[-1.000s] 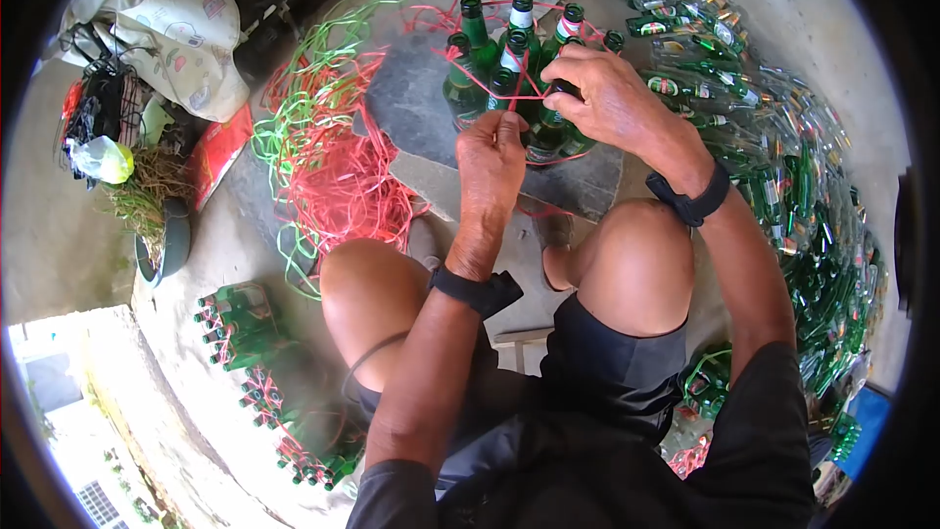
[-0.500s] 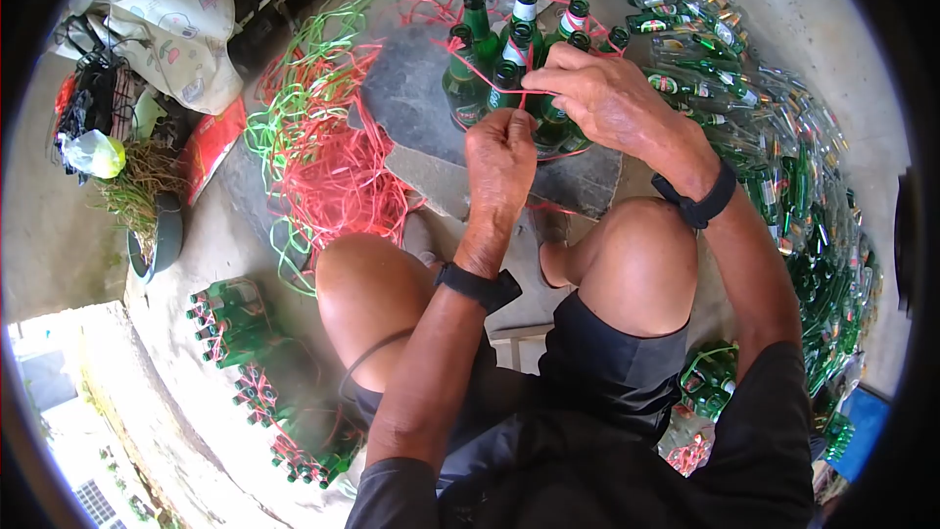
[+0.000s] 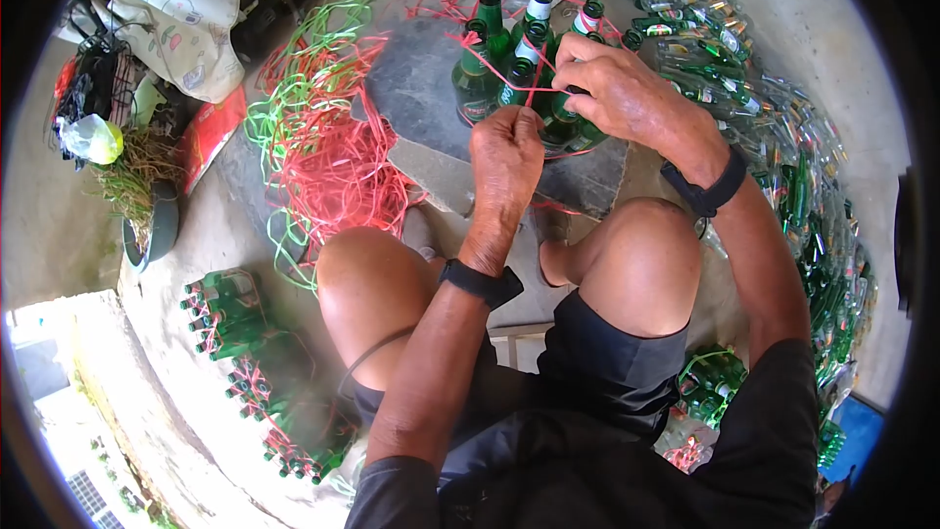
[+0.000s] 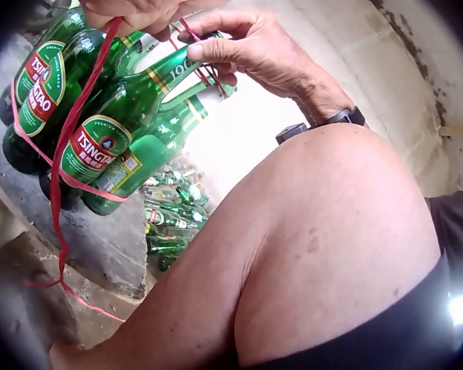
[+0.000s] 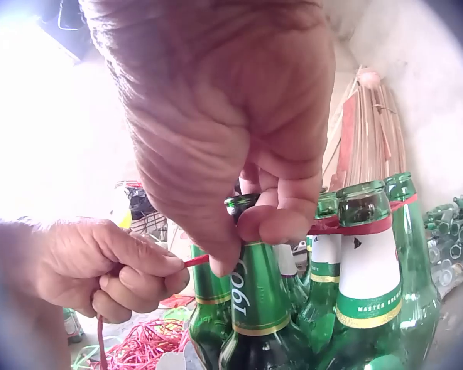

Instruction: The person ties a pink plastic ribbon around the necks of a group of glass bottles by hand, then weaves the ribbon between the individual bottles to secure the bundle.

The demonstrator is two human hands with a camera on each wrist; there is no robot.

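Observation:
A cluster of green beer bottles [image 3: 475, 93] stands upright on a grey stone slab [image 3: 406, 73]. Red plastic strap circles their necks and, low down, their bodies [image 4: 92, 158]. My left hand [image 3: 506, 162] is in front of the cluster, pinching the red strap [image 5: 196, 261] between thumb and fingers; a length of it hangs below that hand. With thumb and fingers curled, my right hand [image 3: 632, 98] grips the neck of a front bottle [image 5: 256, 297], the strap running taut to its thumb. The right palm hides part of the necks in the head view.
Tangled red and green strap [image 3: 343, 171] lies left of the slab. A large heap of loose bottles [image 3: 783, 147] fills the right side by the wall. Tied bottle bundles [image 3: 225, 313] lie at lower left. My bare knees [image 3: 641, 245] flank the working space before the slab.
The right fingers reached left along the strap toward the left hand, then drew back right to the bottle neck. The left hand keeps its pinch near the same place; the head view shifted slightly.

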